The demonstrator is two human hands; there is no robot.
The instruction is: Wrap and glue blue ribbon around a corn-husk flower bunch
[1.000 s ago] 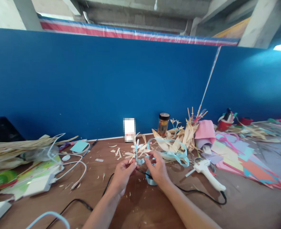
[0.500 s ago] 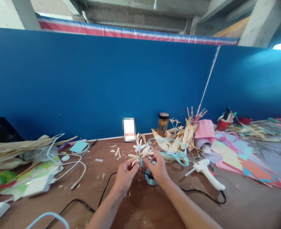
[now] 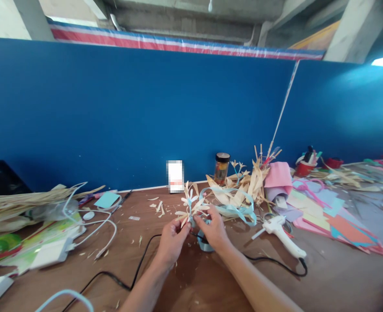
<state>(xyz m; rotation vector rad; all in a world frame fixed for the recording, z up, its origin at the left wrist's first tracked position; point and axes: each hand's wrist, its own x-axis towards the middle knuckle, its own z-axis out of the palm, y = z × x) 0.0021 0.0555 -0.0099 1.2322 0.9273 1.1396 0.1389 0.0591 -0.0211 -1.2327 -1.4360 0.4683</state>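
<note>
Over the brown tabletop, short of its back edge, the right hand and the left hand are closed in a close pinch on the base of a pale flower, which is spread above the grip. A blue ribbon roll is partly hidden.

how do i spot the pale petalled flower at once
Start at the tall blue partition behind the brown table. Between the bare left hand and right hand stands the pale, thin-petalled flower with a light-blue stem. Unlike the small tan flowers near the black-lidded jar, it is hand-held.
</note>
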